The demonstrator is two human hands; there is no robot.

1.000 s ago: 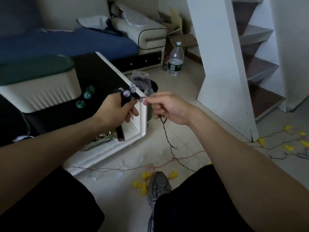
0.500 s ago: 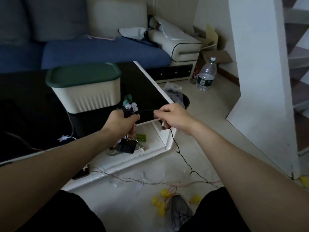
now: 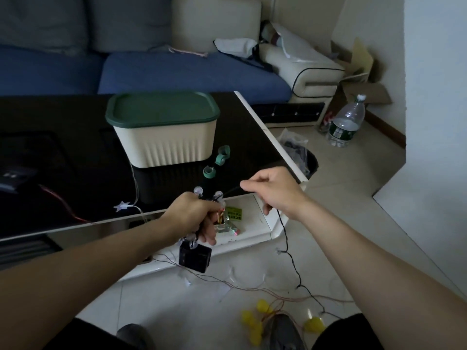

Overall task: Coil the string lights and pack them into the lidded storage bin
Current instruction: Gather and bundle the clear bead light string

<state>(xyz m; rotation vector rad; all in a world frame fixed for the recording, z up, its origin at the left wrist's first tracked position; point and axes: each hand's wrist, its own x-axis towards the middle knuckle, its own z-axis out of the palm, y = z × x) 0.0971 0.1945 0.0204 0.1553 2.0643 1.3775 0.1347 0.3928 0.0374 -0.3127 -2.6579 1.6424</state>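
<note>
My left hand grips a small bundle of string lights with clear round bulbs; a black battery box hangs below the fist. My right hand pinches the black wire of the same string just to the right, and the wire trails down to the floor. The cream storage bin with its dark green lid shut stands on the black table, beyond both hands. Another string with yellow bulbs and thin copper wire lies on the floor.
Three green tape rings lie on the black table beside the bin. A star light and red wire rest at the table's front edge. A water bottle, a black bin with a bag, a blue sofa and a white wall stand around.
The view has swung left and the bin is now central. My right hand has drawn the wire up and to the right, away from the bundle in my left hand.
</note>
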